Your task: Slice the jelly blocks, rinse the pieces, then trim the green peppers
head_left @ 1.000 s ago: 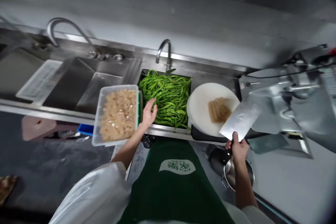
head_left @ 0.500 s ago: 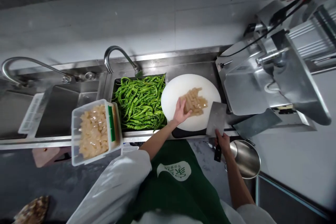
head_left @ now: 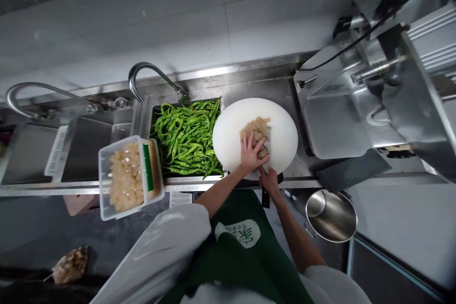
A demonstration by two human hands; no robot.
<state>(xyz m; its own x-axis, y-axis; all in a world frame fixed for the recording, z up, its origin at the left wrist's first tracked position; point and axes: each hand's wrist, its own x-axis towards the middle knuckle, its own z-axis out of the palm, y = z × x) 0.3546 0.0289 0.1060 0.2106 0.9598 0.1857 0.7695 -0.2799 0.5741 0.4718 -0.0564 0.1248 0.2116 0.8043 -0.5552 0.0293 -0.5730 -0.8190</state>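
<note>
A round white cutting board (head_left: 228,128) holds a pile of pale, translucent cut pieces (head_left: 258,125) whose kind I cannot make out. My left hand (head_left: 251,154) rests over the pile with its fingers spread. Gripped in my right hand (head_left: 270,180) at the board's front edge is a cleaver with a dark handle (head_left: 265,198). Its blade lies close against the pile's right side, mostly hidden by the pieces and my left fingers.
Left of the board, green chili peppers (head_left: 188,135) fill a dark tray in the sink. A clear plastic tub (head_left: 103,178) of similar pale pieces stands on the front edge. A metal slicer (head_left: 388,95) is at right, with a steel pot (head_left: 331,216) below.
My right hand has brought the cleaver leftward from beside the board to the pile. My left hand has spread over the pieces, which are now bunched more closely.
</note>
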